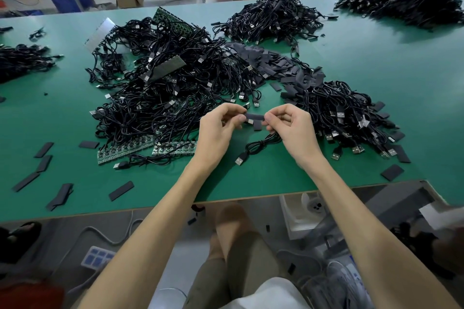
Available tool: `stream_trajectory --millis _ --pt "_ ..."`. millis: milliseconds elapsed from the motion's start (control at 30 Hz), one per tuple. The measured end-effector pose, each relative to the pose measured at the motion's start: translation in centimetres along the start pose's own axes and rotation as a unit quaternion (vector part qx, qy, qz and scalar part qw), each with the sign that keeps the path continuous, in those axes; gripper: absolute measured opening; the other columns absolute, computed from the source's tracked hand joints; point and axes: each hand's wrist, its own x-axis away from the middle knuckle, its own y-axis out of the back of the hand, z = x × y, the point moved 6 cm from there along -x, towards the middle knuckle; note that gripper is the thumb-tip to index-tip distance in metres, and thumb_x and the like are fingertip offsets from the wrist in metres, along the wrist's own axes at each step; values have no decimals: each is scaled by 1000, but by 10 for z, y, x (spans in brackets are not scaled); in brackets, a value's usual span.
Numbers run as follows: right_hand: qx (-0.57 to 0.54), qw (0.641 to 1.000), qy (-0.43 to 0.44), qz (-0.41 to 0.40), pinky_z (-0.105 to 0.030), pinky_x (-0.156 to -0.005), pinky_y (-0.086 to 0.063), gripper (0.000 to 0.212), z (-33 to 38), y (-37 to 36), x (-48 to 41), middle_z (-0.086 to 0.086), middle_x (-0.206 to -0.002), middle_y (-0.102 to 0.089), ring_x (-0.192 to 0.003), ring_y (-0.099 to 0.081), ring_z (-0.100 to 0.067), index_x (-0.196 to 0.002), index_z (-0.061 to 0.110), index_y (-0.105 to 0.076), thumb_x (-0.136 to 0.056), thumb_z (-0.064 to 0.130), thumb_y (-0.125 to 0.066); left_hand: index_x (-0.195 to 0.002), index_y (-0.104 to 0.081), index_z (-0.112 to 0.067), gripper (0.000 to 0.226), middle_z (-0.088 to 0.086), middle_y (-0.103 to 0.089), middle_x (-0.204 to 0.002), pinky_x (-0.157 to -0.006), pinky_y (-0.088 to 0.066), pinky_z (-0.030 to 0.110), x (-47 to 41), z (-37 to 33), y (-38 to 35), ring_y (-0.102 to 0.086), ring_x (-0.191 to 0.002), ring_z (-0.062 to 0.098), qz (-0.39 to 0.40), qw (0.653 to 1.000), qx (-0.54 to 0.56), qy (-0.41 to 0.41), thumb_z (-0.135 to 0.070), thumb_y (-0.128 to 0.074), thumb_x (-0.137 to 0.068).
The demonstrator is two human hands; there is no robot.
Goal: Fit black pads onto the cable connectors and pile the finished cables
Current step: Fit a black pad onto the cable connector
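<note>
We see a green table point(351, 78) covered in black cable heaps; no readable brands, labels or writing anywhere. Biggest heap point(160, 83) sits centre-left, mixed with green circuit-board strips point(125, 152) partly buried under it. A second pile point(346, 115) lies just right of the hands, USB plugs sticking out toward us. Loose black pads point(276, 63) form a mound between those piles, more scattered flat near the table's front edge. Our left hand point(221, 128) and right hand point(288, 125) are both closed in a pinch on one black pad point(254, 116), held above the table, long axis running left-right. A small connector point(250, 121) shows just under it; whether it's inside the pad we cannot tell. The cable point(258, 145) trails down from the right hand, its USB plug point(240, 159) pointing toward the near-left.
</note>
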Motion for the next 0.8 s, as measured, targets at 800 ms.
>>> stream_trajectory --millis 800 --pt "37 999 30 -4 -39 -85 -61 13 7 0 2 4 -79 -73 -79 -72 -18 -92 21 -71 -91 10 -75 -98 -68 -15 7 -8 -71 -89 -71 -49 29 3 0 -1 -64 -80 7 15 1000 8 -2 -12 -72 -93"
